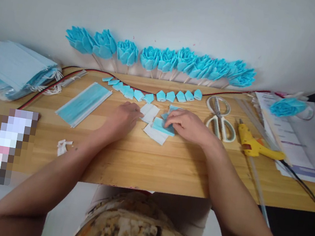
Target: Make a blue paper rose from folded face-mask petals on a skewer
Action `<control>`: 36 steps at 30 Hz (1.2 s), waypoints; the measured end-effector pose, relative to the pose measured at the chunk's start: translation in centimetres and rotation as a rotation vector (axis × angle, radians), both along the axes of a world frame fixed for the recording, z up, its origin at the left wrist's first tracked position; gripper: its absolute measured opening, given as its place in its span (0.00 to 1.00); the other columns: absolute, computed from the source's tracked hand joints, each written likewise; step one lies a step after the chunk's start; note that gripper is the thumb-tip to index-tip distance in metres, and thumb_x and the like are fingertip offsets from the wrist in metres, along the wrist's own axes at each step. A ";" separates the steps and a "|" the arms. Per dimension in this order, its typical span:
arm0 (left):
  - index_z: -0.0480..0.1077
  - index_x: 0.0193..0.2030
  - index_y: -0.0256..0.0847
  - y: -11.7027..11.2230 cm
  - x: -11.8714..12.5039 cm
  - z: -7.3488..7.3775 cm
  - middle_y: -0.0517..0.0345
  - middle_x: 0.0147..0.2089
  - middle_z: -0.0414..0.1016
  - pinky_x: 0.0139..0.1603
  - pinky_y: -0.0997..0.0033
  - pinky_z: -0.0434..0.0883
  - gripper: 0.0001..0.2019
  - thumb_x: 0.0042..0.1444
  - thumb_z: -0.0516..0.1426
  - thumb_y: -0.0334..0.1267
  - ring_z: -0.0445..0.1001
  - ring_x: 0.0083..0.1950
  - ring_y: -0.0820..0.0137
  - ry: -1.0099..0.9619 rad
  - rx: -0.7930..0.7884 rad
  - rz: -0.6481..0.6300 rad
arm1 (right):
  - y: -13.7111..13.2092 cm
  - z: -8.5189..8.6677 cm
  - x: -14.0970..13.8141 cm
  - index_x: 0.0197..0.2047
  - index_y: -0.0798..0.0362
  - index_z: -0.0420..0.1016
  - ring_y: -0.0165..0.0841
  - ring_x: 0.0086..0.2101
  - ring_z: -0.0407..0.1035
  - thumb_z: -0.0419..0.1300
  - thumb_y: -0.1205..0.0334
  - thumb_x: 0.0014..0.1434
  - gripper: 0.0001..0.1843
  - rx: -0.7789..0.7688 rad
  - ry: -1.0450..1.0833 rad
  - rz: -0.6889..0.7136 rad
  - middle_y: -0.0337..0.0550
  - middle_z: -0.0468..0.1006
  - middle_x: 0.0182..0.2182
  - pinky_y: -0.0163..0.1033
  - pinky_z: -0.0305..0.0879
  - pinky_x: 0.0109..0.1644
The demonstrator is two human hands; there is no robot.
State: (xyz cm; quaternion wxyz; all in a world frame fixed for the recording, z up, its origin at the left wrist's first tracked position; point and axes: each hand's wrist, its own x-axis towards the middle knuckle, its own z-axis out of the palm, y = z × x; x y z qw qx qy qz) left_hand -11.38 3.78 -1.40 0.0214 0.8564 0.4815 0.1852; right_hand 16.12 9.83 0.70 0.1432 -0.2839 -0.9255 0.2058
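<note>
My left hand (pixel 123 119) rests on the wooden desk (pixel 144 163), fingers curled, its tips touching a white square of mask cloth (pixel 150 112). My right hand (pixel 187 126) presses its fingertips on a blue folded cloth piece (pixel 160 125) that lies on a white piece (pixel 156 134). A row of several small folded blue petals (pixel 161 94) lies just beyond both hands. A flat blue face mask (pixel 84 103) lies to the left of my left hand.
Several blue cloth flowers on sticks (pixel 166 60) lean on the wall. White scissors (pixel 221 118) and a yellow glue gun (pixel 253 144) lie right of my hand, papers (pixel 298 136) with one more flower (pixel 287 106) beyond. A stack of masks (pixel 16 67) sits far left, a white scrap (pixel 63 147) near the front edge.
</note>
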 end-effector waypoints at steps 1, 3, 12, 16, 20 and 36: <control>0.80 0.46 0.34 0.0 0.0 0.1 0.44 0.47 0.80 0.46 0.57 0.74 0.18 0.62 0.48 0.26 0.75 0.45 0.59 -0.006 0.000 -0.006 | 0.0 0.1 0.1 0.32 0.49 0.83 0.36 0.41 0.75 0.52 0.77 0.56 0.20 0.011 0.015 -0.016 0.42 0.83 0.38 0.42 0.66 0.46; 0.80 0.45 0.35 -0.1 -0.1 0.2 0.45 0.46 0.81 0.45 0.59 0.75 0.18 0.63 0.49 0.26 0.76 0.45 0.60 -0.047 0.007 -0.015 | 0.1 0.1 0.1 0.31 0.50 0.82 0.37 0.39 0.76 0.52 0.76 0.57 0.18 0.058 0.079 -0.073 0.43 0.83 0.37 0.43 0.67 0.47; 0.80 0.43 0.39 -0.9 0.6 0.9 0.51 0.41 0.82 0.45 0.63 0.74 0.20 0.57 0.48 0.22 0.77 0.44 0.64 -0.227 0.052 -0.070 | -0.3 0.0 -0.8 0.41 0.48 0.82 0.41 0.45 0.75 0.51 0.75 0.59 0.20 0.179 0.164 -0.135 0.44 0.84 0.41 0.48 0.66 0.52; 0.80 0.44 0.39 -1.5 1.6 1.1 0.50 0.39 0.81 0.41 0.64 0.72 0.20 0.59 0.47 0.23 0.76 0.40 0.63 -0.104 -0.022 -0.180 | -0.6 -0.2 -1.3 0.39 0.47 0.83 0.40 0.47 0.75 0.51 0.76 0.59 0.21 0.120 0.133 -0.008 0.42 0.84 0.44 0.49 0.64 0.53; 0.81 0.44 0.37 -1.7 2.0 1.1 0.49 0.36 0.80 0.39 0.63 0.71 0.20 0.58 0.48 0.22 0.75 0.38 0.61 0.013 -0.080 -0.184 | -0.6 -0.5 -1.6 0.38 0.46 0.84 0.39 0.49 0.75 0.51 0.77 0.59 0.22 0.074 0.097 0.052 0.42 0.83 0.46 0.49 0.62 0.54; 0.77 0.33 0.39 -1.6 0.9 2.3 0.54 0.37 0.80 0.43 0.69 0.71 0.16 0.56 0.49 0.23 0.77 0.39 0.68 -0.360 -0.202 -0.198 | -0.4 -0.7 -1.2 0.38 0.49 0.81 0.39 0.43 0.74 0.49 0.78 0.57 0.21 0.121 0.143 -0.046 0.43 0.83 0.38 0.47 0.63 0.51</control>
